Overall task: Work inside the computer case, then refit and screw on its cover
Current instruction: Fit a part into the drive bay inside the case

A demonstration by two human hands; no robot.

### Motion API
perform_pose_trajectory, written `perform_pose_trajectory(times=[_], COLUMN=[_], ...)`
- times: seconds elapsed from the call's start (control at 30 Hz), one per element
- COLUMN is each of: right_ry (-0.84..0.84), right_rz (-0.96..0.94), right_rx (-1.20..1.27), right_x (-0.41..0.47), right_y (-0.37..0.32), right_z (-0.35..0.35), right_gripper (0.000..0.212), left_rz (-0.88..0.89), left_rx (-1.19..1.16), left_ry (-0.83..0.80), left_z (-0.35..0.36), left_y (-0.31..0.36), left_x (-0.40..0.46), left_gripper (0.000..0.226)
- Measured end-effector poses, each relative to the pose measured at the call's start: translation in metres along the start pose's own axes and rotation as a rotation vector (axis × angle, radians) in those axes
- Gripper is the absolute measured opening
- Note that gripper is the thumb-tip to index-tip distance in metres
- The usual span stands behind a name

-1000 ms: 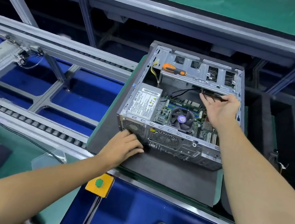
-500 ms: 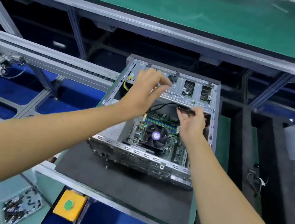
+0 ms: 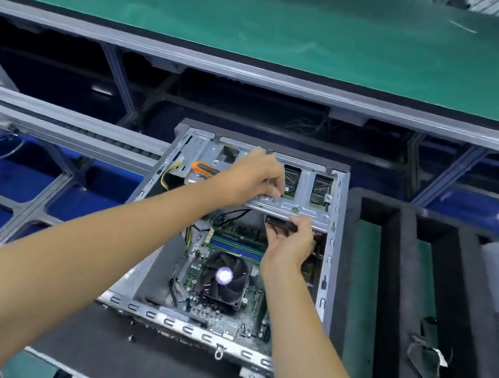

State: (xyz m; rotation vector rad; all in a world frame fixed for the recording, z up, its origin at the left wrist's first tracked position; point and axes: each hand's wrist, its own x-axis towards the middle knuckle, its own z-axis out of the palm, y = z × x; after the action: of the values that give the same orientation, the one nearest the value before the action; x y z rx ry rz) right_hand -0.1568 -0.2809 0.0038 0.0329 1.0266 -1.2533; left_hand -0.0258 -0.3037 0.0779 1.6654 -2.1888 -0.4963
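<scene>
The open computer case (image 3: 325, 269) lies on a dark mat (image 3: 117, 362), with its motherboard and round CPU fan (image 3: 223, 276) exposed. My left hand (image 3: 251, 177) grips the edge of the metal drive cage (image 3: 301, 211) at the far side of the case. Just below that edge, my right hand (image 3: 289, 246) pinches a small black connector (image 3: 280, 224). An orange-handled screwdriver (image 3: 203, 168) lies on the cage, left of my left hand. The cover is not on the case.
A black foam tray (image 3: 392, 280) with green-lined slots stands right of the case, a loose cable (image 3: 427, 353) in it. A green bench top (image 3: 270, 26) runs across the far side. Conveyor rails (image 3: 53, 121) lie to the left.
My left hand left the case's near corner, reached over and now grips the drive cage edge. My right hand stayed on the black connector under the cage. The camera moved closer.
</scene>
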Motion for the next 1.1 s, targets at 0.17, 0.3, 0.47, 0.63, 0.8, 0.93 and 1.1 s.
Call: perform_pose_trajectory(times=[0.17,0.3,0.47,0.63,0.8,0.93,1.1], right_ry=[0.001,0.02,0.024,0.022,0.011,0.004,-0.019], right_rz=[0.001,0.006,0.016,0.022,0.023,0.025,0.028], right_rx=[0.003,0.01,0.017,0.0,0.015,0.005,0.018], right_x=[-0.004,-0.004,-0.005,-0.006,-0.008,-0.008,-0.008], right_y=[-0.001,-0.001,-0.001,-0.002,-0.002,-0.002,-0.002], right_z=[0.001,0.002,0.001,0.001,0.001,0.001,0.002], right_gripper=[0.02,0.018,0.024,0.023,0.025,0.027,0.033], left_rz=[0.014,0.015,-0.018,-0.04,-0.109,-0.118,-0.097], left_rx=[-0.039,0.107,0.17,0.22,0.091,0.059,0.069], left_ry=[-0.076,-0.154,-0.198,-0.217,-0.138,-0.128,-0.157], left_z=[-0.008,-0.014,-0.02,-0.021,-0.017,-0.015,-0.014], left_y=[-0.002,0.003,0.012,0.016,0.014,0.009,0.006], left_x=[-0.002,0.005,0.004,0.004,0.001,0.004,0.005], left_gripper=[0.005,0.008,0.013,0.017,0.014,0.013,0.018])
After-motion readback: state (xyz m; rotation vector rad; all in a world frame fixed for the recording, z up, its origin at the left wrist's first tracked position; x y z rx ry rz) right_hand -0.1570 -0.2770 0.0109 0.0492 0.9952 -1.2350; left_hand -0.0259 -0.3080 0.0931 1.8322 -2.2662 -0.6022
